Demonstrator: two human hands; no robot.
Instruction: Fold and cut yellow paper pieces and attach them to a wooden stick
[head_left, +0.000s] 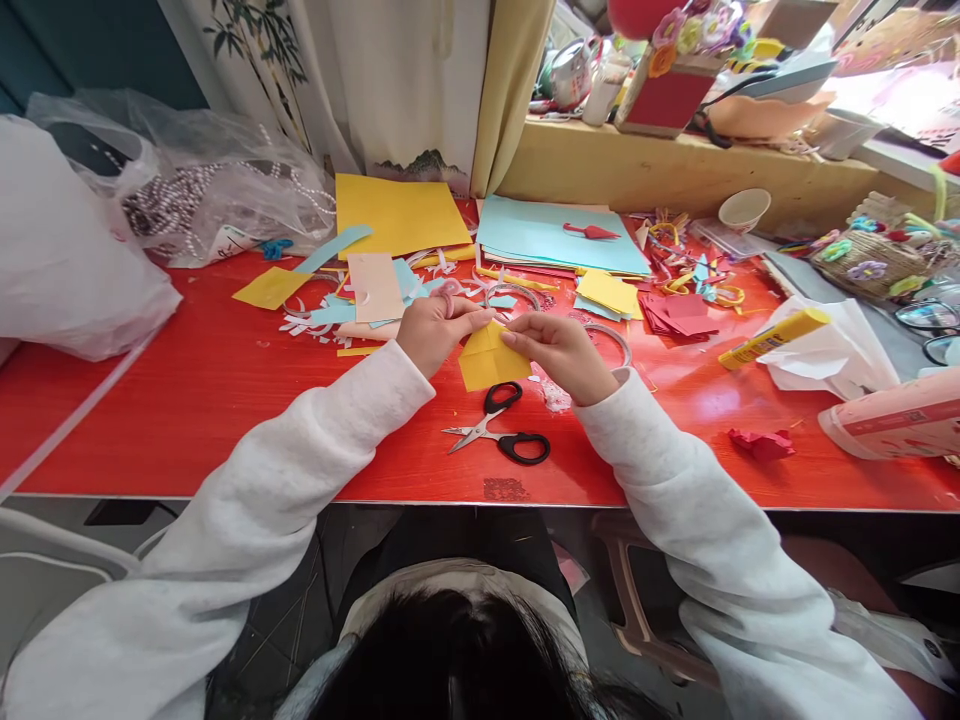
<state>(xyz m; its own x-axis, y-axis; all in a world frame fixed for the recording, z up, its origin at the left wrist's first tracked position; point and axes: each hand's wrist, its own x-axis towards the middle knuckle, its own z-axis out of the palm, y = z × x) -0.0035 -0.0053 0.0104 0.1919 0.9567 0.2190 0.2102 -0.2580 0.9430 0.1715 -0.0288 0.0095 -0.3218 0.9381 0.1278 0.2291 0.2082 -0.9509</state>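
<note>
Yellow paper (487,366) sits between my hands, just beyond the scissors (495,428); my left hand (435,333) pinches its top corner, my right hand (568,355) its right edge, both equally near.

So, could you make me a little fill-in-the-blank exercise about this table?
1. The left hand and right hand hold a creased paper whose colour is ____.
2. The scissors have handles coloured ____.
3. The colour of the tabletop is ____.
4. The red pointed piece lies on a stack of sheets whose top one is ____.

Missing words: yellow; black; red; light blue.
</note>
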